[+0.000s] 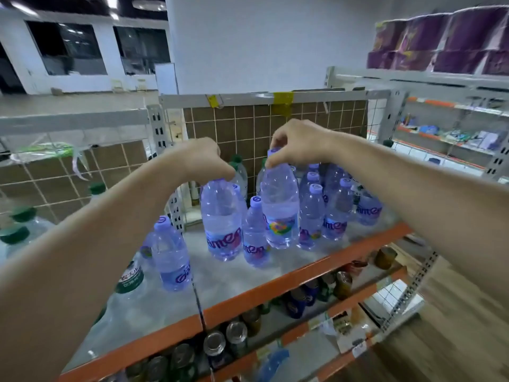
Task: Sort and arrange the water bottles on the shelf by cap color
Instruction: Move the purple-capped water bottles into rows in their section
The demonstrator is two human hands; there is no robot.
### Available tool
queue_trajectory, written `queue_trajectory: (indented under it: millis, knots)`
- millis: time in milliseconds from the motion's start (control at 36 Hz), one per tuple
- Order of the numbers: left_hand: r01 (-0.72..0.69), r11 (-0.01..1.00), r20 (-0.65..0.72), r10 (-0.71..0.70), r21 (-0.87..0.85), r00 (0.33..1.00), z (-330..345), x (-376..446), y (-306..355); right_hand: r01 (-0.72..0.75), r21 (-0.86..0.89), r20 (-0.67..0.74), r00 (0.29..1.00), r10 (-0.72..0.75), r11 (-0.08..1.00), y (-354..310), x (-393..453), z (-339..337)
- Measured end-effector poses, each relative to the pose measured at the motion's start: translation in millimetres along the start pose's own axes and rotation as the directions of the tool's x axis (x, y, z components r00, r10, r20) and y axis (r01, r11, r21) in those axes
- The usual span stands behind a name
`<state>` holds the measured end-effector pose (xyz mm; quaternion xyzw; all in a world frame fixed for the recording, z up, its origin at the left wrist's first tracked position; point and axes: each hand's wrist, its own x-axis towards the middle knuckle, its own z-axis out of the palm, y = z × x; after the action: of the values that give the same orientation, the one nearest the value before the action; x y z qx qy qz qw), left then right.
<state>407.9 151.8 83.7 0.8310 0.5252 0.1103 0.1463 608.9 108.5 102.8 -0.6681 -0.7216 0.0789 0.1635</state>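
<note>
Here, left hand [202, 158] pinches clear purple-capped plastic bottle [221, 219] by its cap | right hand [298, 144] likewise lifts another [279, 205] | risk: cap-only grip slipping, toppling neighbouring purple-capped bottles [312, 213].

Both forearms are bare right up to the near edge of the view, no sleeve showing on either. The left hand [202, 158] and the right hand [298, 143] wear nothing: bare fingers, bare wrists.

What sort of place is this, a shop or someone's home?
Probably a small shop or a mock-up of one: metal shelving with orange edges, rows of purple-capped water bottles, cans on the lower shelf and stacked purple packs above.
</note>
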Motion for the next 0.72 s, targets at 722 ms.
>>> queue_trajectory:
  millis: [722]
  knots:
    - [0.109,0.972,0.371,-0.182,0.21,0.91,90.3,69.8,-10.5,-0.082,-0.105,0.348,0.931,0.113,0.991,105.0,50.6,70.6]
